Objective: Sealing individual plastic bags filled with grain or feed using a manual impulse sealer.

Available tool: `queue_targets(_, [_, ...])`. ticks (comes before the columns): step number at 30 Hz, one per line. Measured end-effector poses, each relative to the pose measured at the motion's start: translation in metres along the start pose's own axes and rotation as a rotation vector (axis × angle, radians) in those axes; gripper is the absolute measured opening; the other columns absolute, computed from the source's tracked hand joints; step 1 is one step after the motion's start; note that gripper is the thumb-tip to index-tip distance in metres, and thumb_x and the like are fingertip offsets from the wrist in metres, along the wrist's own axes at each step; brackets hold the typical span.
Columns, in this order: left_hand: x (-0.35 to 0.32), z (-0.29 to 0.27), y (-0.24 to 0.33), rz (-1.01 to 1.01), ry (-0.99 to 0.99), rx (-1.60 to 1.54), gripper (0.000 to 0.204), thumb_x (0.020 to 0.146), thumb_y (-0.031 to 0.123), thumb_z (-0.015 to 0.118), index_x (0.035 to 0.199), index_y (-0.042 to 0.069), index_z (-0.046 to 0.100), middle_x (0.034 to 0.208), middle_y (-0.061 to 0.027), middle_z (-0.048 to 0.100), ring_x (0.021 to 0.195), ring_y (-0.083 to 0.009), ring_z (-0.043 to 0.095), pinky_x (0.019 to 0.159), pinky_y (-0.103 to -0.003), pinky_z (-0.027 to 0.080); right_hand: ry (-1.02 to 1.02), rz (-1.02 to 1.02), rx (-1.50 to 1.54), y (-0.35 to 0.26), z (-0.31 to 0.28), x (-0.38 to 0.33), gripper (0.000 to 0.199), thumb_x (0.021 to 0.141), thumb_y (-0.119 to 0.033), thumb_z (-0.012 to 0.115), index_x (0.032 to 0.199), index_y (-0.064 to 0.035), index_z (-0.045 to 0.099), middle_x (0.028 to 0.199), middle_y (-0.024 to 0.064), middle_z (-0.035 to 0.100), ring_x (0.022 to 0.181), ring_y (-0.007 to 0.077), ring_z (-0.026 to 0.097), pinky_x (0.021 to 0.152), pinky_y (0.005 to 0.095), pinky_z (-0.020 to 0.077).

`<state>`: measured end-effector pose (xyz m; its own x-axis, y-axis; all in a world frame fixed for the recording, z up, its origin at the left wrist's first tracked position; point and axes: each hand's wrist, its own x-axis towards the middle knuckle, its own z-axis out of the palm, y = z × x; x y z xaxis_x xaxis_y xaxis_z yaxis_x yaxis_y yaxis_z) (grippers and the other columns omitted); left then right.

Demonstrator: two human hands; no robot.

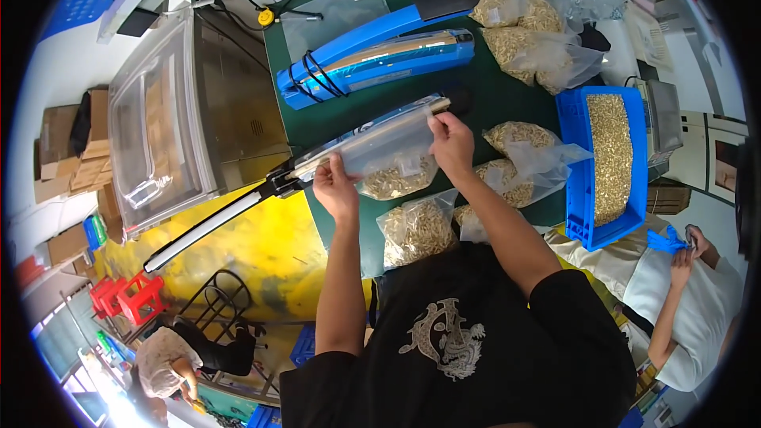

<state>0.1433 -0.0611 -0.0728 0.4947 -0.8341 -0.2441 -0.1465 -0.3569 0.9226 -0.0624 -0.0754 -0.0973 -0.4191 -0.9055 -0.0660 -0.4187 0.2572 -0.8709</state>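
A clear plastic bag (394, 141) with small gold-coloured metal parts (396, 178) in its bottom is stretched between my two hands. My left hand (337, 186) pinches its left corner, and my right hand (452, 144) grips the other corner. The bag's upper edge lies along the bar of a hand-operated bag sealer (372, 123). The sealer's long arm (210, 226) is swung up and away, pointing toward the lower left. Closest to my body, another filled bag (418, 230) rests on the green table (507, 103).
Behind the sealer lies a blue sealer (380, 51) with a black cord around it. More filled bags (519, 32) sit at the back right, others (515, 162) right of my hands. A blue bin (585, 182) holds loose metal parts. A co-worker (682, 301) is at right.
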Motion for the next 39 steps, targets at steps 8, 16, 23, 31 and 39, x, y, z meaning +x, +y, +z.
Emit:
queue_targets(8, [-0.022, -0.014, 0.005, -0.048, -0.014, -0.148, 0.036, 0.093, 0.029, 0.058, 0.070, 0.003, 0.047, 0.052, -0.0042, 0.051, 0.047, -0.0138, 0.060, 0.044, -0.024, 0.045, -0.146, 0.177, 0.070, -0.029, -0.023, -0.022, 0.021, 0.092, -0.022, 0.057, 0.082, -0.0032, 0.058, 0.056, 0.0028, 0.052, 0.044, 0.0118, 0.055, 0.044, 0.0267, 0.0411])
queue_targets(16, [0.005, -0.003, -0.004, -0.102, 0.013, -0.109, 0.039, 0.092, 0.033, 0.058, 0.073, 0.000, 0.052, 0.054, -0.0092, 0.058, 0.046, -0.0137, 0.059, 0.044, -0.025, 0.046, -0.086, 0.160, 0.084, -0.028, 0.001, -0.005, 0.020, 0.091, -0.022, 0.058, 0.084, -0.0029, 0.059, 0.054, 0.0033, 0.052, 0.043, 0.0113, 0.054, 0.044, 0.0261, 0.0399])
queue_targets(23, [0.011, -0.006, -0.006, -0.102, -0.012, -0.161, 0.041, 0.092, 0.034, 0.059, 0.069, 0.000, 0.053, 0.055, -0.0083, 0.058, 0.046, -0.0139, 0.059, 0.044, -0.024, 0.046, -0.173, 0.123, 0.260, -0.021, -0.002, 0.002, 0.026, 0.091, -0.025, 0.059, 0.080, -0.0010, 0.060, 0.055, 0.0022, 0.057, 0.046, 0.0103, 0.056, 0.046, 0.0248, 0.0409])
queue_targets(31, [0.016, -0.009, -0.005, -0.204, 0.031, -0.017, 0.038, 0.089, 0.031, 0.063, 0.067, 0.000, 0.057, 0.055, -0.0042, 0.054, 0.047, -0.0118, 0.057, 0.048, -0.024, 0.045, -0.238, 0.139, 0.357, -0.009, -0.003, 0.001, 0.030, 0.089, -0.025, 0.061, 0.075, 0.0009, 0.061, 0.057, 0.0026, 0.059, 0.049, 0.0090, 0.056, 0.049, 0.0228, 0.0414])
queue_targets(39, [0.013, -0.006, 0.004, -0.451, -0.022, -0.056, 0.044, 0.086, 0.045, 0.063, 0.072, 0.003, 0.063, 0.066, -0.0049, 0.060, 0.060, -0.0127, 0.057, 0.054, -0.025, 0.046, -0.220, 0.219, 0.434, -0.005, -0.003, 0.001, 0.031, 0.088, -0.026, 0.064, 0.075, 0.0018, 0.063, 0.059, 0.0034, 0.060, 0.051, 0.0088, 0.057, 0.052, 0.0219, 0.0423])
